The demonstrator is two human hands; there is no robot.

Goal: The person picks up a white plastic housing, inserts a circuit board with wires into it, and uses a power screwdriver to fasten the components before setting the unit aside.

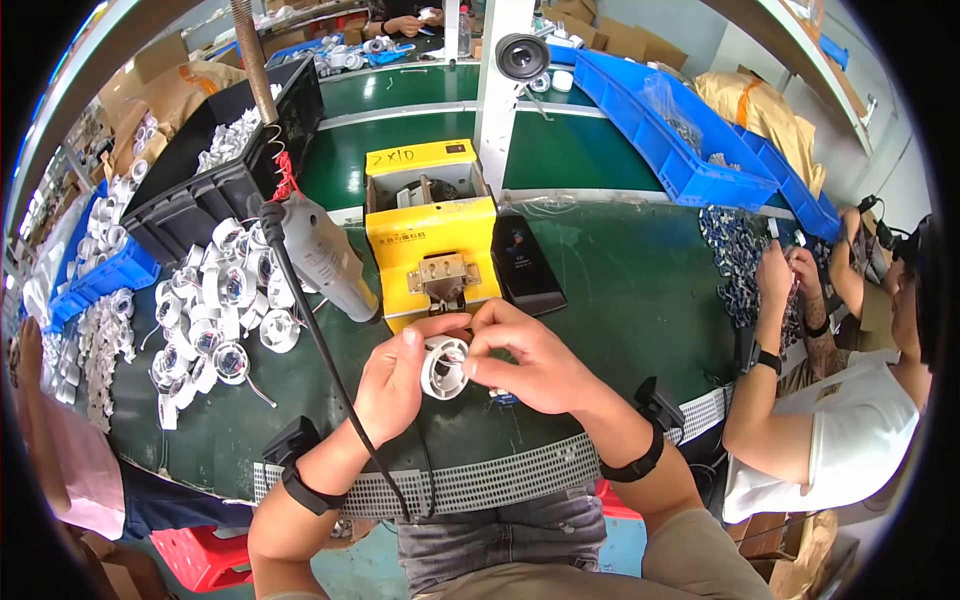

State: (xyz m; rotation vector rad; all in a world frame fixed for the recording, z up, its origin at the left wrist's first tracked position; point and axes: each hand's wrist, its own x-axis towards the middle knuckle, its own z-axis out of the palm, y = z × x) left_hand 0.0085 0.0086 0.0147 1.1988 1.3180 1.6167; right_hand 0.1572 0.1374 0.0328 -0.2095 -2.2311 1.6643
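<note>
Just in front of the yellow machine (400,240), my left hand (388,388) is closed around a small white round plastic housing (432,376), its open side facing up. My right hand (532,362) is closed in a pinch at the housing's right rim. A thin dark wire shows inside the housing by those fingertips, but what they pinch is too small to make out. A small blue piece (503,398) lies on the table, partly under my right hand. To the left is a heap of similar white housings (215,300), some with wires trailing.
A grey powered screwdriver (325,262) hangs left of the machine; a black cable (322,370) crosses before my left forearm. Right of the machine lies a flat black box (528,265). Beyond are a black crate (165,205) and blue bins (720,183). Co-workers sit either side.
</note>
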